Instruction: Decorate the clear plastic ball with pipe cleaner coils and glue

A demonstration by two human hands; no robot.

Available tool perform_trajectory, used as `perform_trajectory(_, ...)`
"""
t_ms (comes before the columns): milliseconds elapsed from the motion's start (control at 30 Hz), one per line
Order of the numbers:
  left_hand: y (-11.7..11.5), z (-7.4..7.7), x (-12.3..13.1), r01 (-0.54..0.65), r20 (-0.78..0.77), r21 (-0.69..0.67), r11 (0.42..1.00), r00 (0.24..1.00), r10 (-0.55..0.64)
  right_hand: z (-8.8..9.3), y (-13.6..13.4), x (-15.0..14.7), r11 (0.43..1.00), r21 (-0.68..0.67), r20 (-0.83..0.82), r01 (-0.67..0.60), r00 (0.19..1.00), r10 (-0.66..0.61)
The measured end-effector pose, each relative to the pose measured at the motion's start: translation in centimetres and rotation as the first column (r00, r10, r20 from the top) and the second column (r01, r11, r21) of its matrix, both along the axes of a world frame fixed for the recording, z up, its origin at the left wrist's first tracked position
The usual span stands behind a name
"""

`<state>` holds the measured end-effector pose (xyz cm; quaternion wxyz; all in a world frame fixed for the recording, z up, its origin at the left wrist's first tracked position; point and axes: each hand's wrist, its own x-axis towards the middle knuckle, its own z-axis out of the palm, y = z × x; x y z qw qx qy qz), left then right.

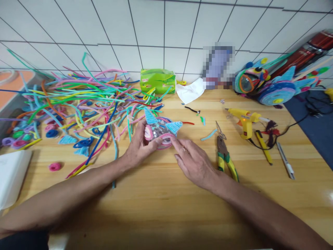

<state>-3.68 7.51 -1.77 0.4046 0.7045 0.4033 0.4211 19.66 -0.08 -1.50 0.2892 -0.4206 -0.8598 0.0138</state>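
My left hand (140, 140) is closed around a craft figure (161, 130) over the middle of the table. The figure has a clear, shiny body, two light-blue pointed pieces of pipe cleaner on top and pink pipe-cleaner rings on its front. My left thumb lies along the lower pink edge. Reaching in from the right, my right hand (195, 159) touches the figure's front with its outstretched index finger. Its thumb is apart and it grips nothing. The underside of the figure is hidden.
A heap of pipe cleaners (96, 93) spreads at the left. Behind stands a green tissue pack (158, 81). To the right lie pliers (224, 152), a yellow glue gun (243, 119) with its cord, a yellow cutter (264, 147) and a blue pipe-cleaner fish (277, 91).
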Motion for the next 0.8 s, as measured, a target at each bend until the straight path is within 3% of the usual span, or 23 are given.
perform_trajectory(367,-0.1,-0.14,-0.1,-0.01,-0.009,0.007,1.0,1.0,0.01,0.98,-0.32,0.26,0.993,-0.117,-0.038,-0.031,0.999,0.027)
perform_trajectory(800,0.05,-0.55,-0.04,0.035,0.061,-0.038,0.999,0.998,-0.032,0.85,-0.27,0.27,0.992,-0.121,-0.042,-0.042,0.998,0.037)
